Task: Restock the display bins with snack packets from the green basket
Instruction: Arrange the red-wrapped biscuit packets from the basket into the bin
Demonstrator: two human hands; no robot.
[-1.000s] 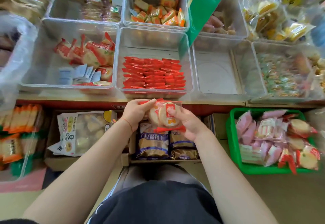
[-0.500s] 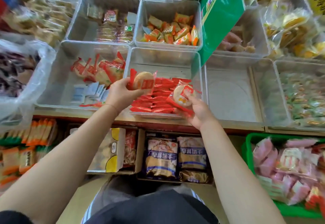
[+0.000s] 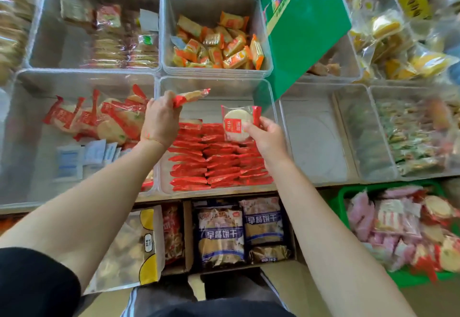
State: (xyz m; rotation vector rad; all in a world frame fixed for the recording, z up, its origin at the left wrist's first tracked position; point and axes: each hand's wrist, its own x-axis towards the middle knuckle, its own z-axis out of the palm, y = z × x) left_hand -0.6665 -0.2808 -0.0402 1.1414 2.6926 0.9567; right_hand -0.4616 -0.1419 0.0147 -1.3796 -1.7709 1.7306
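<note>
Clear plastic bins point(image 3: 159, 73) are sitting side by side on the counter point(image 3: 224, 193), and the middle front bin point(image 3: 273, 107) is holding rows of red packets point(image 3: 216, 162) lying flat with their long axes running left to right. To the right, lower down, the green basket point(image 3: 341, 199) is holding a heap of pink and red-trimmed snack packets. Both hands are hovering over the middle front bin. The left hand point(image 3: 159, 122) is gripping a cracker packet point(image 3: 191, 95) by its red end, fingers curled round it; the packet is showing edge-on, its long axis pointing up and to the right, toward the back of the bin. The right hand point(image 3: 267, 137) is pinching a second cracker packet point(image 3: 237, 124) at its right side between thumb and fingers; this one is facing the camera flat, the round cracker visible, its red sealed end pointing right and its long axis lying roughly across the bin, just above the stacked rows.
</note>
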